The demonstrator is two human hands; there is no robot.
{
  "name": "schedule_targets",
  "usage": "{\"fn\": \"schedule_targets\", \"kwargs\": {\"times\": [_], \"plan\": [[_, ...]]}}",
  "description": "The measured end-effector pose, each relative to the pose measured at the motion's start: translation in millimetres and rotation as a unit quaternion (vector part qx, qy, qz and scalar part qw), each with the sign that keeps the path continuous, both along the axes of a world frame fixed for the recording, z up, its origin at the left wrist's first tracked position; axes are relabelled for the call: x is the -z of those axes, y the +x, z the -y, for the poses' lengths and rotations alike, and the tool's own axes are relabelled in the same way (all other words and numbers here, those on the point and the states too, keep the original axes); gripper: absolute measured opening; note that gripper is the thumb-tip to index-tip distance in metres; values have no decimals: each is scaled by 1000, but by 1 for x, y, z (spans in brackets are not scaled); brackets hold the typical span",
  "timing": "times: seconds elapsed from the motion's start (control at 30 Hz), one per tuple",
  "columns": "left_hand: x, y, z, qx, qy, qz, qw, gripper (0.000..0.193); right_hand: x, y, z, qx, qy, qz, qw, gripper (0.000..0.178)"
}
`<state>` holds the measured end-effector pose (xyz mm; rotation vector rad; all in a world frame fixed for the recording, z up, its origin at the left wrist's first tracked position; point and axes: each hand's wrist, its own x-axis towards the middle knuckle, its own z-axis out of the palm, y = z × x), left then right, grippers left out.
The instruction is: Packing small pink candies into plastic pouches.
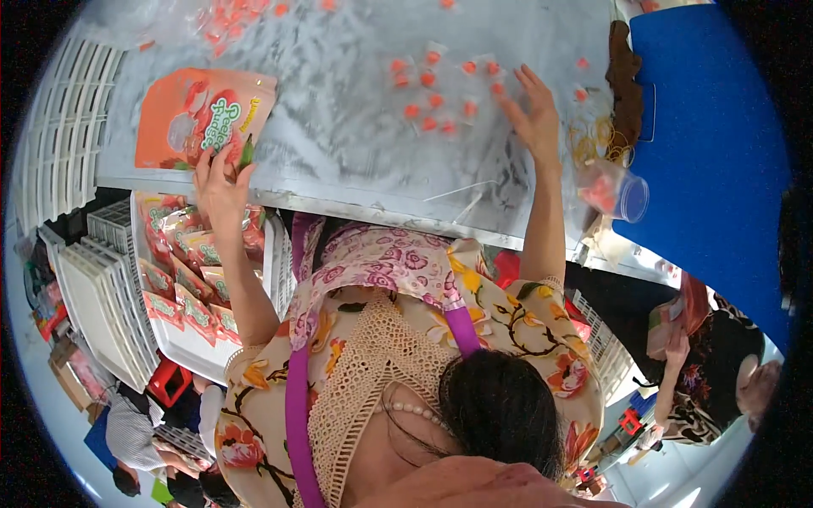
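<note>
An orange-pink printed pouch (190, 127) lies on the left of the grey table. My left hand (222, 182) grips it at the near edge, fingertips on its front. Part of the grip is hidden under the hand. Toward the right, my right hand (533, 123) is open with fingers spread, just above the tabletop. Beside its fingertips is a loose group of small red pieces in clear wrappers (435, 100). The index finger is close to the rightmost pieces; I cannot tell whether it touches them.
A clear plastic cup (622, 193) with red pieces lies tipped at the right table edge, by rubber bands (593, 144). More wrapped pieces (233, 25) sit at the far left. Below the left edge, a white crate (199, 343) holds several filled pouches. Other people (707, 364) work nearby.
</note>
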<state>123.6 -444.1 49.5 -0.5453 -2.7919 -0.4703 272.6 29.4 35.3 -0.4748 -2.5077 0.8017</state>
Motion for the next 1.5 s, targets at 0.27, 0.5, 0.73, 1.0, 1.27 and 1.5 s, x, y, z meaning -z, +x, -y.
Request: {"fn": "schedule_targets", "kwargs": {"times": [0.27,0.5,0.73,1.0,1.27,1.5], "plan": [[-6,2,-5,-1,32,41,999,46,23,-34,20,-130,196,5,972,53],[-1,5,10,7,67,12,998,36,5,15,33,-33,202,27,978,38],[-16,16,-36,1,200,82,976,28,-6,-9,128,-145,61,-49,986,39],[-14,30,-50,66,144,60,985,27,14,3,116,-122,100,-41,987,28],[-13,22,-44,71,124,62,988,25,11,20,72,-96,141,5,985,24],[-15,4,-22,9,-31,18,999,59,-25,-46,70,-67,-38,-18,997,33]]}}
